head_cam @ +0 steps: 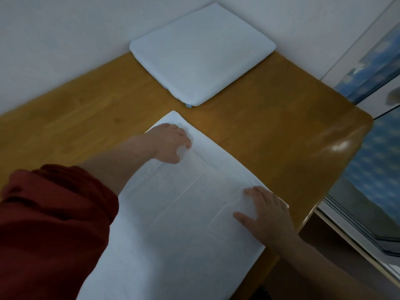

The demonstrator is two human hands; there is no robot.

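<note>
The white sheet [184, 213] lies open and flat on the near part of the wooden table [270, 126], running from the bottom of the view out to a far corner just short of the folded stack. Faint crease lines cross it. Both hands are on it.

The left hand [171, 144] is out at the far corner with its knuckles raised, fingers bent and tips down on the cloth. Whether they nip a bit of the sheet or only press it, I can't tell. The right hand [266, 215] lies flat by the right edge, fingers straight and a little apart, thumb out to the side, palm pinning the sheet down.

This looks like the smoothing step: the sheet is spread and held flat, with no fold made in it yet. By my reading, the next move calls for a firm hold on the far edge, one corner per hand, bringing it over to meet the near edge squarely and following the creases.

Beyond it, the stack of folded white sheets [201, 53] sits in the table's far corner against the wall. A red sleeve [49, 224] is pushed up the left arm. A blue patterned surface [378, 148] shows past the table's right edge.
</note>
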